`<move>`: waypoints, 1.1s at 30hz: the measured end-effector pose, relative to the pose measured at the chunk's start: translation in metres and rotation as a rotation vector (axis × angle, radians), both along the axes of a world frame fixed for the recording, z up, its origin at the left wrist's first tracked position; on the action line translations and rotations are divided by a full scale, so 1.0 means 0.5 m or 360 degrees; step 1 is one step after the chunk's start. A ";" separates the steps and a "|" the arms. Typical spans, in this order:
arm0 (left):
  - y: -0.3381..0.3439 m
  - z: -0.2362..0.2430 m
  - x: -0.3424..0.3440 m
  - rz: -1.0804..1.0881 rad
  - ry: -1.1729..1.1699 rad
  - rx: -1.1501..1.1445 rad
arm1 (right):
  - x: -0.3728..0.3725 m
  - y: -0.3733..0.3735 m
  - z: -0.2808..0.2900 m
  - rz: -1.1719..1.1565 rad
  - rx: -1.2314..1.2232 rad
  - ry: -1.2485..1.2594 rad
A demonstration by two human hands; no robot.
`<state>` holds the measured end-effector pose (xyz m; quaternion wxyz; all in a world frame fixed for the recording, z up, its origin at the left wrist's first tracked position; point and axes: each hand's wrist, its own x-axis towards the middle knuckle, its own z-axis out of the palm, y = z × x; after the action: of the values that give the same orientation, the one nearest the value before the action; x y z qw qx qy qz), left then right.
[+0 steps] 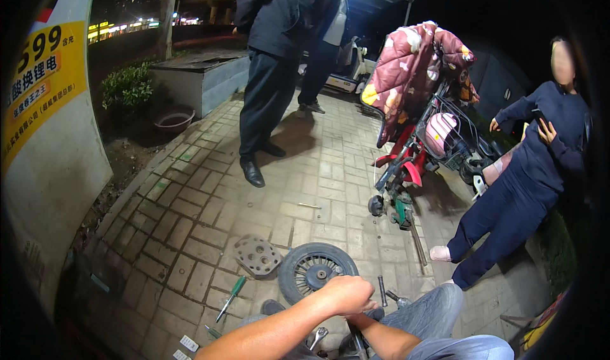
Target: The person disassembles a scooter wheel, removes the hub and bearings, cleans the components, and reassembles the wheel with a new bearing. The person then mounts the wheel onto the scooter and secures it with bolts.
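Low at the centre of the head view, my left hand (348, 293) is closed in a fist; what it grips is hidden. Just beneath it, my right hand (360, 315) is closed, partly covered by the left, at the top of a dark metal bar (357, 340); its grip is unclear. A black spoked wheel (304, 261) lies flat beyond my hands, beside a perforated metal plate (257, 255). Short metal tools (382, 290) lie right of the wheel, a ratchet wrench (319, 334) between my legs, a green-handled screwdriver (234, 290) to the left.
A parked scooter (406, 182) with a quilted pink cover (406, 74) stands ahead right, a green jack (401, 211) at its base. Two people (267, 93) (330, 30) stand ahead, another (527, 169) at right. A sign board (44, 214) and planter (190, 87) border the left.
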<state>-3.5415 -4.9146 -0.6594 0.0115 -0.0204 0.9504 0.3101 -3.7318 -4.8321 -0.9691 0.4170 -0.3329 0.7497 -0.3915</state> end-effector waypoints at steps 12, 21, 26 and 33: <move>-0.017 0.009 0.005 0.0171 0.0106 0.0124 | 0.002 -0.017 0.055 -0.0125 -0.0021 -0.0057; 0.000 -0.002 0.020 0.0202 -0.0050 -0.0045 | 0.025 -0.067 0.170 -0.0298 -0.0300 -0.0160; 0.035 -0.012 -0.008 -0.0015 -0.0205 -0.0102 | 0.000 -0.049 0.072 -0.0481 -0.0183 0.0065; 0.049 -0.009 -0.030 -0.0117 -0.0355 -0.0107 | -0.003 0.005 0.016 -0.0418 0.0121 0.0458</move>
<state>-3.5566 -4.8901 -0.6641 0.1279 -0.0204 0.9532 0.2733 -3.7335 -4.8297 -0.9612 0.2631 -0.2687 0.8528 -0.3623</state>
